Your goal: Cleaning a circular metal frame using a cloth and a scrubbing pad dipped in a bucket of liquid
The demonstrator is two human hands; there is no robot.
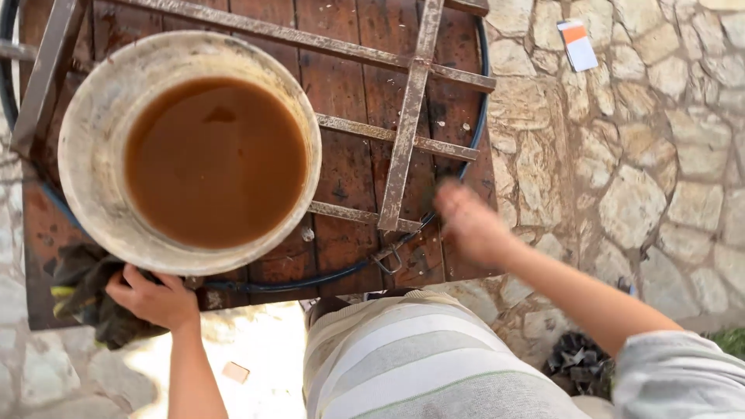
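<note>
Left hand (155, 299) grips the bucket (89, 155) rim over a half-hidden dark cloth (85, 291); blurred right hand's (472, 225) grip unreadable.

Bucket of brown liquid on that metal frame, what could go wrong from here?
1. The bucket sits near the table's edge, quite full of brown liquid; the left hand at its rim could tip or slop it.
2. The right hand is blurred beside the metal frame; it may knock a bar.
</note>
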